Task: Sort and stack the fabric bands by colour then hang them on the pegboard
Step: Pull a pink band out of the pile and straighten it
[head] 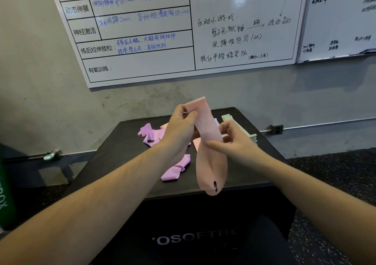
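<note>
At the far left edge stands a green box (6, 193), well left of the black table (114, 163). A rail with a small white-green object (48, 156) runs along the wall foot, left of the table.

On the table, left of the hands, lies a loose heap of purple bands (149, 134); their number cannot be told. One more crumpled purple band (176, 169) lies nearer the table's front edge, below the left forearm.

The left hand (181, 128) pinches the upper end of a pink band (209, 154) between thumb and fingers, above the table. The band hangs down as a loop, its lower end in front of the table's front edge. The right hand (238, 140) pinches the same band at mid-height from the right. The hands and band hide part of the table behind them, including a flat pink piece (197, 143).

Right of the hands, on the table's far right part, sits a neat stack of pale green bands (251, 135), partly hidden by the right hand.

The table is a black padded box with white lettering on its front. Behind it is a grey wall carrying two whiteboards (142, 30) with handwriting. A wall socket (277, 130) sits right of the table. The floor is dark and speckled.
</note>
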Demonstrator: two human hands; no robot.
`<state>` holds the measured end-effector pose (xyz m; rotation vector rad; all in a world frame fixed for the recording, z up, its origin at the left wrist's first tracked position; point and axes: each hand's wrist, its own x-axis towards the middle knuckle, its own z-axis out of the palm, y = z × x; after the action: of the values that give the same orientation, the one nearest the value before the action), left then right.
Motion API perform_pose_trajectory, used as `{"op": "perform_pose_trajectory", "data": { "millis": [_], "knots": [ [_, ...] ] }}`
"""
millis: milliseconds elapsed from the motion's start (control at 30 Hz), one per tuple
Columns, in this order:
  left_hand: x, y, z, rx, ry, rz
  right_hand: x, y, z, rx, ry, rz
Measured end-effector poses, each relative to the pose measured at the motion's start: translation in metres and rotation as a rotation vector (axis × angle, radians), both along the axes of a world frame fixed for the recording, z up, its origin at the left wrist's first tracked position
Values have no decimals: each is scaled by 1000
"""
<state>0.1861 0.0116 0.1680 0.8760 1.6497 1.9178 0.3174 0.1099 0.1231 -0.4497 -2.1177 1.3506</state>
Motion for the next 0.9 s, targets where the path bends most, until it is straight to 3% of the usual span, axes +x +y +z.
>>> {"op": "perform_pose_trajectory", "data": {
  "millis": [200,333,467,667,733,900],
  "knots": [
    [-4,3,0,29,-161,21,-3,8,-28,-114,-148,74],
    [-10,0,1,110,-264,79,-3,19,-49,-91,-192,-5],
    [-21,-6,0,146,-335,152,4,27,-69,-187,-130,-114],
    [-37,-16,-12,95,-235,295,18,37,-87,-473,0,-303],
    [-42,-18,-18,81,-205,344,22,36,-87,-640,52,-249],
    [-58,-22,-30,53,-243,388,34,24,-75,-796,163,11]
  ]
}}
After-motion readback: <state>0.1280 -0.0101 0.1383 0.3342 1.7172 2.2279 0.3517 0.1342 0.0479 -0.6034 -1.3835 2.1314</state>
